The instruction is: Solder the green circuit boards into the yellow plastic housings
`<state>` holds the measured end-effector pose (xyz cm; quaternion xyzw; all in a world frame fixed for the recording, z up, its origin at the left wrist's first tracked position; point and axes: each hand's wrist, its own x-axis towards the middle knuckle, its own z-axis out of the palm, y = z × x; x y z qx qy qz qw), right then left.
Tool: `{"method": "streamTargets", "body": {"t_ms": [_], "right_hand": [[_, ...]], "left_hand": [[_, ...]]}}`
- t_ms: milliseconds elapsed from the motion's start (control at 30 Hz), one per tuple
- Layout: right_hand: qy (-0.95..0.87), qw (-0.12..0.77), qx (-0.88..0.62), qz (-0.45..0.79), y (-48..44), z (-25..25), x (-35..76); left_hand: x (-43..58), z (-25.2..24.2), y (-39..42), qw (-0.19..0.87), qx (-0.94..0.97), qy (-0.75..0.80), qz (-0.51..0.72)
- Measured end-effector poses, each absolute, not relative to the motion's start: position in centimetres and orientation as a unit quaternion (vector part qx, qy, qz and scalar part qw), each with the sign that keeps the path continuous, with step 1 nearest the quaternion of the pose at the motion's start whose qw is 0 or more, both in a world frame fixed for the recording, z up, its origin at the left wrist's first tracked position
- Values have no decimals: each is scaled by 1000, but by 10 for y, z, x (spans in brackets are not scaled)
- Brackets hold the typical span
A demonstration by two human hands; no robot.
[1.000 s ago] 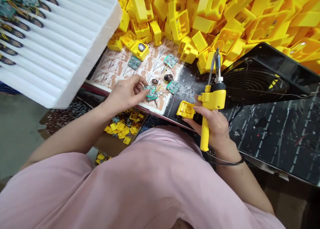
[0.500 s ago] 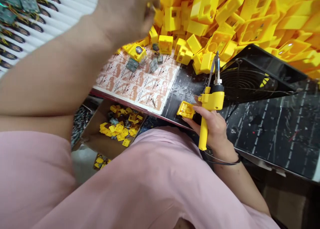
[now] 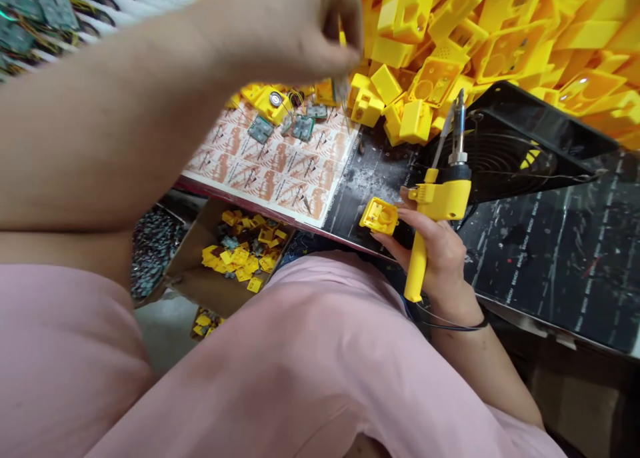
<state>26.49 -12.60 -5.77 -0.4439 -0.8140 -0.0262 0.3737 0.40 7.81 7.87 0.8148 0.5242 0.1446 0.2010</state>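
Note:
My right hand (image 3: pixel 440 251) is closed around a yellow-handled soldering gun (image 3: pixel 443 198), its metal tip pointing up and away from me. The same hand's fingertips pinch a small open yellow plastic housing (image 3: pixel 379 217) near the table's front edge. Over the mat's far right corner, my left hand (image 3: pixel 320 35) is closed with curled fingers. Below those fingers hangs a blurred greyish piece (image 3: pixel 341 90), too smeared to name. Small green circuit boards (image 3: pixel 303 128) lie on the patterned mat (image 3: pixel 280 171), beside a yellow housing with a round metal part (image 3: pixel 276 101).
A large heap of yellow housings (image 3: pixel 435 78) fills the back. A black fan (image 3: pixel 540 138) stands right of the soldering gun on the black tabletop (image 3: pixel 540 258). Below the edge are a cardboard box (image 3: pixel 195 258) of yellow parts and a container of small grey pieces (image 3: pixel 157 251).
My left hand has moved right and slightly down, with the blurred piece now showing beneath it. My right hand, with soldering gun and housing, has shifted a little right. Boards on the mat show more plainly.

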Motion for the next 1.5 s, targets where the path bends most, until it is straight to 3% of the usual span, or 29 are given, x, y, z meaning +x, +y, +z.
{"method": "streamTargets", "body": {"t_ms": [100, 333, 533, 733, 867, 1000, 1267, 1500], "right_hand": [[-813, 380, -440, -22, -128, -57, 266], [-813, 376, -444, -28, -128, -59, 262], [-828, 363, -427, 0, -124, -63, 258], [-831, 357, -427, 4, -123, -64, 258], [-829, 354, -432, 29, -126, -63, 260], [-828, 353, -431, 61, -129, -60, 263], [-827, 361, -430, 26, -119, -63, 246], [-813, 382, -437, 46, -113, -59, 244]], "left_hand": [[36, 70, 45, 201, 854, 467, 109], [0, 18, 14, 183, 813, 465, 299], [-48, -15, -44, 61, 820, 568, 38], [-33, -25, -47, 44, 867, 486, 106], [-6, -36, -42, 52, 851, 516, 88], [0, -37, -36, 103, 845, 522, 60], [-18, -32, -23, 345, 793, 459, 205], [-14, -33, -32, 452, 757, 418, 220]]}}
